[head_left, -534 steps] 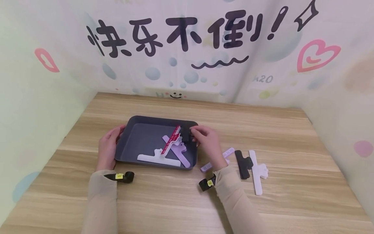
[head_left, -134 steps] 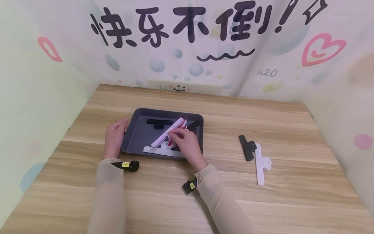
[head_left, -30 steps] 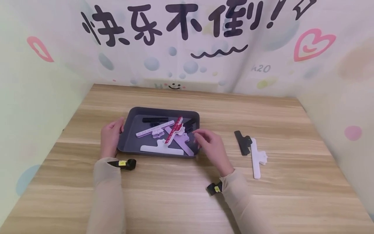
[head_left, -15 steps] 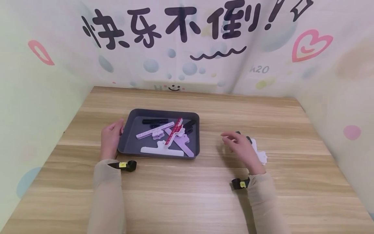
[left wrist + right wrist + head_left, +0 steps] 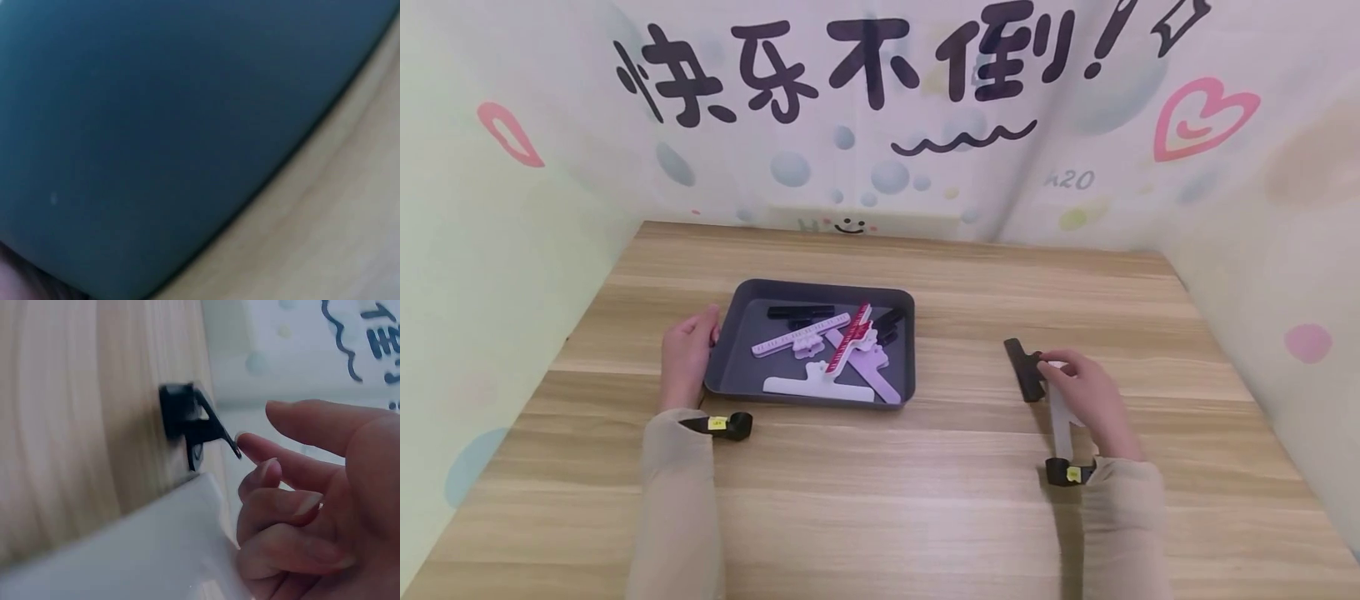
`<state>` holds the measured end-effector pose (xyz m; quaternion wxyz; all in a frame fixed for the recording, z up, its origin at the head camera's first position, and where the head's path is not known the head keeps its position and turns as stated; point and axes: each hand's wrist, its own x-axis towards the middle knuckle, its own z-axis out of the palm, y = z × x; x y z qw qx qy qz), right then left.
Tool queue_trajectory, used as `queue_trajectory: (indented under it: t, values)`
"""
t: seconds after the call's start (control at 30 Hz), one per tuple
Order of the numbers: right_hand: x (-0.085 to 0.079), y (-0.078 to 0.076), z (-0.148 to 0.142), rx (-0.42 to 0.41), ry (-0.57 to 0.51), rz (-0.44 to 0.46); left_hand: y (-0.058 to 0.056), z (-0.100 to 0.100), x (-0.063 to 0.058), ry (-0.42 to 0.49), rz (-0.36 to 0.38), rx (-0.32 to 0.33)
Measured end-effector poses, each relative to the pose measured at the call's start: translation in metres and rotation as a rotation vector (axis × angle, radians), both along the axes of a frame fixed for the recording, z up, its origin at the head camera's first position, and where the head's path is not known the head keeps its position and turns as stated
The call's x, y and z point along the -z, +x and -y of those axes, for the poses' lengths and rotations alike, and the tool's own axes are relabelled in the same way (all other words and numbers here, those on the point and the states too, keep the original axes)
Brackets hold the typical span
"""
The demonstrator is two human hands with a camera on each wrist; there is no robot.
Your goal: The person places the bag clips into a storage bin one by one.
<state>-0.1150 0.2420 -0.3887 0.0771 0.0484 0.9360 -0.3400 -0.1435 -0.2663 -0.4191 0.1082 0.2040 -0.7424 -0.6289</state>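
In the head view my left hand (image 5: pixel 687 358) holds the left side of a dark grey baking tray (image 5: pixel 721 350), whose wall (image 5: pixel 187 125) fills most of the left wrist view. Over on the right, my right hand (image 5: pixel 1086 396) reaches to a black clip (image 5: pixel 1022 371) lying on the table. The right wrist view shows the thumb and forefinger apart, with the forefinger's tip right by the handle of the black clip (image 5: pixel 194 425). Beneath that hand lies a white clip (image 5: pixel 1062 429), partly hidden by it.
Inside the tray lie a white clip (image 5: pixel 816 385), a red and white clip (image 5: pixel 848 340), two purple clips and some black clips (image 5: pixel 800 312). The wooden table (image 5: pixel 880 492) is bounded by a printed backdrop (image 5: pixel 880 125) behind and pale side walls.
My right hand has moved right, from the tray's right edge to the black clip. Earlier it set a purple clip down in the tray. My left hand has stayed at the tray.
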Motion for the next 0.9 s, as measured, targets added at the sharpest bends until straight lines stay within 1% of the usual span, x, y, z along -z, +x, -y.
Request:
queue_trajectory:
  t: [0.07, 0.2, 0.27, 0.37, 0.43, 0.57, 0.6, 0.7, 0.8, 0.9]
  values:
    - [0.000, 0.002, -0.008, 0.018, -0.019, 0.011, 0.000, 0.000, 0.000, 0.005, -0.001, 0.003]
    - [0.000, 0.007, -0.024, 0.070, -0.036, 0.002, 0.000, -0.001, 0.000, -0.010, 0.000, 0.002]
    - [-0.001, 0.009, -0.031, 0.128, -0.036, -0.003, 0.000, -0.001, 0.000, -0.015, -0.002, -0.002]
    - [-0.003, 0.014, -0.042, 0.194, -0.036, 0.021, 0.001, -0.001, 0.000, -0.012, -0.010, 0.001]
    - [-0.004, 0.017, -0.049, 0.188, -0.035, 0.054, 0.001, -0.001, 0.000, -0.011, -0.013, -0.003]
    - [-0.006, 0.020, -0.057, 0.084, -0.021, 0.125, 0.002, -0.001, 0.001, -0.010, -0.012, -0.005]
    - [-0.006, 0.021, -0.058, 0.041, -0.017, 0.135, 0.002, -0.001, 0.002, -0.012, -0.011, -0.006]
    - [-0.003, 0.021, -0.058, -0.017, -0.014, 0.154, 0.002, -0.002, 0.001, -0.010, -0.012, -0.004]
    - [-0.001, 0.020, -0.056, -0.049, -0.044, 0.166, 0.002, -0.002, 0.000, -0.010, -0.011, -0.005]
    - [0.001, 0.018, -0.052, -0.046, -0.083, 0.176, 0.001, -0.002, -0.001, -0.016, -0.010, -0.006]
